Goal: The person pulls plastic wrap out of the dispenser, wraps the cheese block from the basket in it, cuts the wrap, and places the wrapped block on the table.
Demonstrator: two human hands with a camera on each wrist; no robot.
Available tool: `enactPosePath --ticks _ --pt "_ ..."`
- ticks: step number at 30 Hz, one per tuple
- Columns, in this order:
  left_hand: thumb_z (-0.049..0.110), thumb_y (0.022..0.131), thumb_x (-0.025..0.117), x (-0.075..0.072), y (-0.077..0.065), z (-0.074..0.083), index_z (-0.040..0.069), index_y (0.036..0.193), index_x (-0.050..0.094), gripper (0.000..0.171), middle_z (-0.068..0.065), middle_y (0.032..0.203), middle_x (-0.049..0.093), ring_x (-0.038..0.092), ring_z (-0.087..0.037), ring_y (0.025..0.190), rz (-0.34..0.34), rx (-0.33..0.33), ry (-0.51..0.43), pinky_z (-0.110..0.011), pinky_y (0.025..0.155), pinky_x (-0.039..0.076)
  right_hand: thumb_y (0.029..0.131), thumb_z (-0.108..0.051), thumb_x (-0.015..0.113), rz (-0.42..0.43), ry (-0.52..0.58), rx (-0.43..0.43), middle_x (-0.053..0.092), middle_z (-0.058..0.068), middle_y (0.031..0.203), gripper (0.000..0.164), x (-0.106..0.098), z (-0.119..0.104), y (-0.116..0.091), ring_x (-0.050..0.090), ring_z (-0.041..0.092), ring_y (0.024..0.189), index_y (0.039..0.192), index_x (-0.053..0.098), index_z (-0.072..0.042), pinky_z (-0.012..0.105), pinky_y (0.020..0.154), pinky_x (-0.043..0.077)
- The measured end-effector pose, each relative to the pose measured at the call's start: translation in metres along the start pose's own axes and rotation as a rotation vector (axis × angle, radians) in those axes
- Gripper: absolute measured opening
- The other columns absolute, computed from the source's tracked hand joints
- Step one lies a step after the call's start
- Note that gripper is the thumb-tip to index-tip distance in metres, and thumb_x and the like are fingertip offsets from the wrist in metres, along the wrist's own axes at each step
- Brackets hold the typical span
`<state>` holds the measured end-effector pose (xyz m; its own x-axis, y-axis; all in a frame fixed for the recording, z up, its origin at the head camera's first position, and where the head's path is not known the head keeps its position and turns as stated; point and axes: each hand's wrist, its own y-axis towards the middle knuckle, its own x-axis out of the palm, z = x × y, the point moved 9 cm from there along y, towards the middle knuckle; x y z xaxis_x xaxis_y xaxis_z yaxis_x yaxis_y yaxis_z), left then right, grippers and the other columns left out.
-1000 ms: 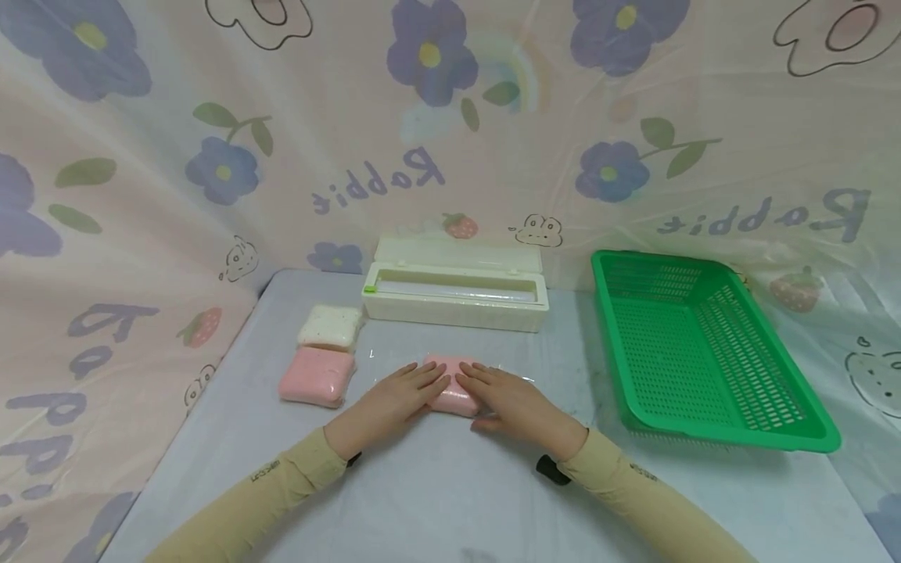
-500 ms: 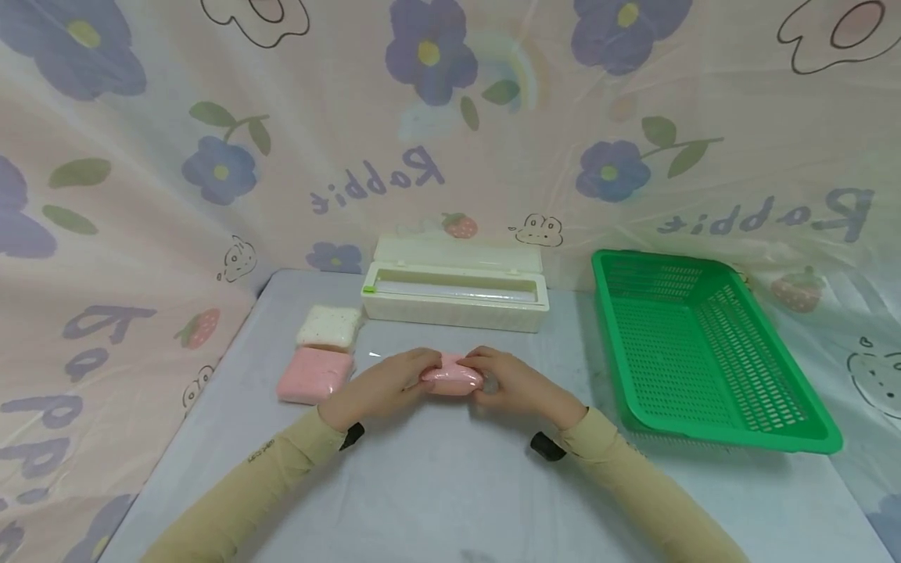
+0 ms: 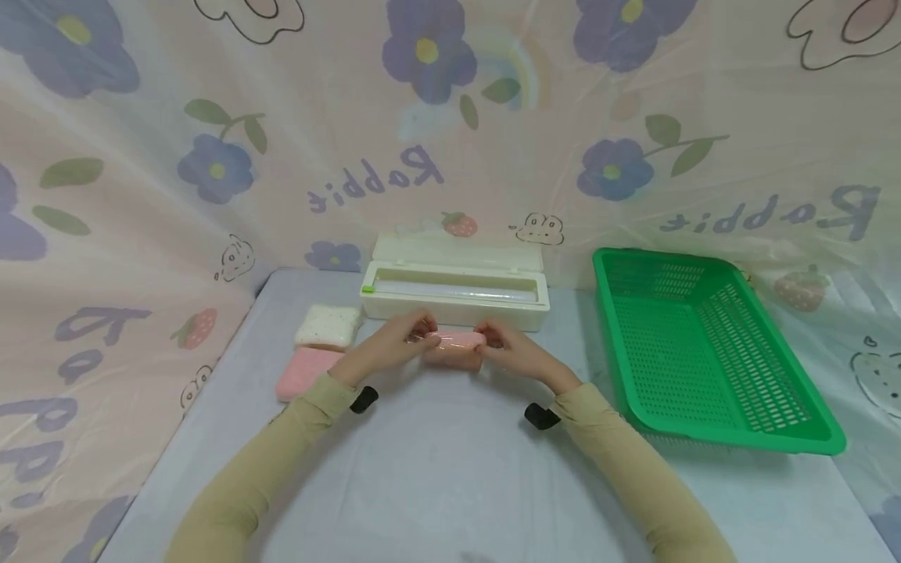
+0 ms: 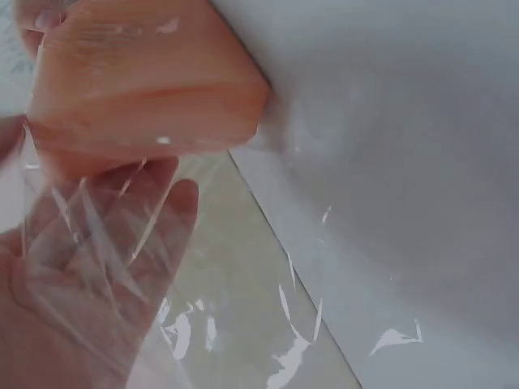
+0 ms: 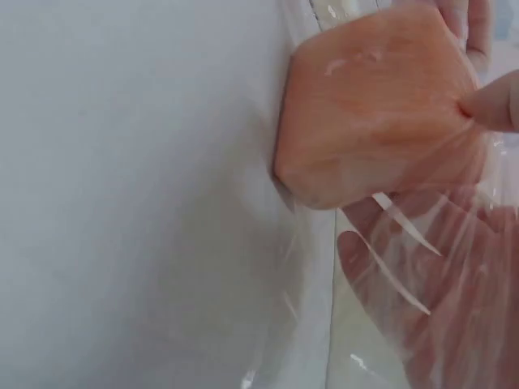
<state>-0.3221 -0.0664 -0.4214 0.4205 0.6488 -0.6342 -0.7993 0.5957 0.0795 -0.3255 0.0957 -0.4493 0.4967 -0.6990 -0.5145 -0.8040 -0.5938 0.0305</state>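
A soft pink block (image 3: pixel 454 356), wrapped in clear cling film (image 4: pixel 97 251), is tilted up over the table in front of the white dispenser box. My left hand (image 3: pixel 394 344) grips its left end and my right hand (image 3: pixel 517 352) its right end, thumbs on the near side. Loose film drapes over the fingers of both hands in the wrist views. In the right wrist view the thumb presses a dent into the block (image 5: pixel 373 105). A second pink block (image 3: pixel 306 374), partly covered by the left hand and wrist, lies at left beside a speckled white block (image 3: pixel 328 326).
The white cling film dispenser (image 3: pixel 450 310) stands at the back with its lid raised, a film roll inside and a green slider (image 3: pixel 368 289) at its left. At right sits a green plastic basket (image 3: pixel 615 352). A patterned curtain closes off the back and left.
Both hands went from lying flat on the pink block to gripping its ends. They have tipped it up and shifted it away from me, towards the dispenser.
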Motion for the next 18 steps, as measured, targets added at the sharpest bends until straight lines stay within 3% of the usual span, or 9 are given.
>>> enactPosePath --ticks 4,10,14,18 --pt "0.012 0.088 0.07 -0.003 0.007 -0.01 0.004 0.115 0.059 0.03 -0.006 0.111 0.061 0.058 -0.021 0.108 -0.018 0.019 -0.056 -0.031 0.092 0.05 0.098 -0.018 0.056 0.02 0.01 0.009 0.06 0.008 0.112 0.022 -0.005 0.003 0.008 0.052 0.023 0.117 0.113 0.057 -0.003 0.041 0.102 0.042" --pt "0.016 0.092 0.067 -0.015 0.016 -0.023 0.002 0.127 0.059 0.038 -0.01 0.121 0.062 0.058 -0.024 0.11 0.003 0.013 -0.036 -0.032 0.093 0.049 0.098 -0.031 0.056 0.126 -0.086 0.052 0.063 0.005 0.107 0.028 -0.014 0.005 0.016 0.056 0.021 0.104 0.11 0.063 -0.006 0.04 0.088 0.05" --pt "0.018 0.094 0.064 -0.022 0.019 -0.027 0.003 0.127 0.058 0.036 -0.012 0.121 0.062 0.059 -0.023 0.11 0.024 -0.025 -0.042 -0.035 0.093 0.049 0.097 -0.029 0.058 0.211 -0.166 0.042 0.064 0.004 0.1 0.025 -0.018 0.003 0.021 0.056 0.019 0.09 0.106 0.065 -0.007 0.035 0.076 0.05" --pt "0.019 0.096 0.061 -0.027 0.022 -0.033 0.006 0.119 0.058 0.026 -0.008 0.113 0.066 0.061 -0.02 0.105 0.064 -0.087 -0.09 -0.037 0.088 0.051 0.095 -0.029 0.063 0.331 -0.242 0.066 0.067 0.006 0.102 0.03 -0.026 0.001 0.02 0.061 0.019 0.086 0.111 0.067 -0.005 0.033 0.073 0.052"
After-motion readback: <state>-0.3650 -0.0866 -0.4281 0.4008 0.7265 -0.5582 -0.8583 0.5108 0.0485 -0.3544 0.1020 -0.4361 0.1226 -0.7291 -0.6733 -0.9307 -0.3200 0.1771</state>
